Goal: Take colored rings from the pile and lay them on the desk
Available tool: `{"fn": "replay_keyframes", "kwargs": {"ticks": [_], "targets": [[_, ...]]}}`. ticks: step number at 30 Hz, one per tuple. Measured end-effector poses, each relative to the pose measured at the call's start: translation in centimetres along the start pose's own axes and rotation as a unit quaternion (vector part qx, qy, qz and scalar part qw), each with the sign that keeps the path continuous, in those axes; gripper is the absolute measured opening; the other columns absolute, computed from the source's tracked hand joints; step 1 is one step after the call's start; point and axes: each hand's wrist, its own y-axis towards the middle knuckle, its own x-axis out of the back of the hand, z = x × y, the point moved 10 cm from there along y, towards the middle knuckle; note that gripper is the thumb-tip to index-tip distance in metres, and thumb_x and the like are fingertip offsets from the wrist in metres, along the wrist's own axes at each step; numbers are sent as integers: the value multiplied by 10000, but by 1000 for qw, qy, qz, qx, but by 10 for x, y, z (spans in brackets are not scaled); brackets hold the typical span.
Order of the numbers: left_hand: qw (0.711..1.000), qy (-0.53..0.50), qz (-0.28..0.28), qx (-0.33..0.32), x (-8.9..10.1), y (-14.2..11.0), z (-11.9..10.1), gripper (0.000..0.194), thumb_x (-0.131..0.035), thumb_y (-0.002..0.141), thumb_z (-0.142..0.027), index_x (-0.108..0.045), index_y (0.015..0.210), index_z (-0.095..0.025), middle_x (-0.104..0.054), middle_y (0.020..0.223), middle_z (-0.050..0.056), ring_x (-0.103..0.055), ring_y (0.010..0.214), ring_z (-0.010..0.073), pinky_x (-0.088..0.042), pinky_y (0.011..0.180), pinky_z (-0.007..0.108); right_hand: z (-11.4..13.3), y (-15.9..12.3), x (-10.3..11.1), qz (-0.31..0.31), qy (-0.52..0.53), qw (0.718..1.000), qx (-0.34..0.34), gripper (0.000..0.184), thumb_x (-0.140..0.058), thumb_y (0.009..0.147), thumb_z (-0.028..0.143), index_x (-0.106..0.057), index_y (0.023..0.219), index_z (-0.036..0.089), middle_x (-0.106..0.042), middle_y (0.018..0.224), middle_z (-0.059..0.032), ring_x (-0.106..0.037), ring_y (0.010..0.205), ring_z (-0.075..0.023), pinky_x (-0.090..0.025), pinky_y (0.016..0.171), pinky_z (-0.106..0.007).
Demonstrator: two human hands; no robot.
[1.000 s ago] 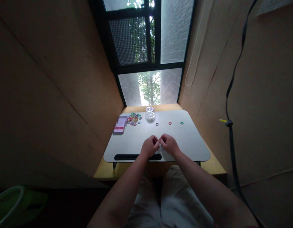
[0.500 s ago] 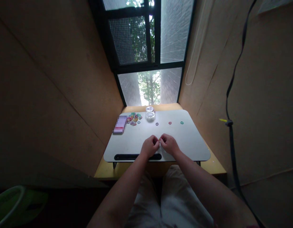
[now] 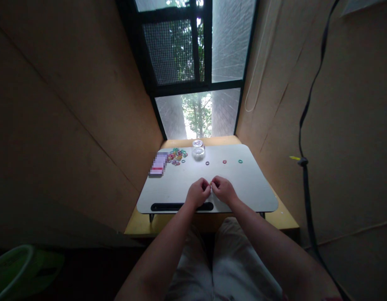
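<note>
My left hand [image 3: 198, 193] and my right hand [image 3: 224, 190] meet over the front middle of the white lap table [image 3: 246, 188], fingertips almost touching. Both are closed in a pinch around a tiny yellow-orange hair tie [image 3: 211, 184], mostly covered by the fingers. Beyond them a row of single hair ties lies spaced apart: a dark purple one [image 3: 207, 163], a red one [image 3: 224, 161] and a green one [image 3: 240, 161]. At the back left is a heap of mixed-colour hair ties [image 3: 177, 156], with a grey-blue one [image 3: 183, 161] by its right edge.
A clear round container [image 3: 198, 153] stands at the table's back, a clear lid-like piece [image 3: 197, 143] behind it. A blurred-out phone-shaped object [image 3: 159, 164] lies at the left edge. The black slot [image 3: 168, 207] runs along the front. A dark strap [image 3: 303, 163] hangs at right.
</note>
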Motion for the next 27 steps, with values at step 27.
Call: {"fn": "replay_keyframes", "kwargs": {"ticks": [27], "targets": [[1000, -3, 6, -5, -3, 0, 3, 138, -521, 788, -316, -540, 741, -187, -576, 641, -25, -486, 564, 96, -354, 565, 228, -4, 0, -3, -1, -9, 1000, -1, 127, -508, 786, 252, -567, 690, 194, -573, 615, 7, -477, 573, -120, -334, 558, -227]]}}
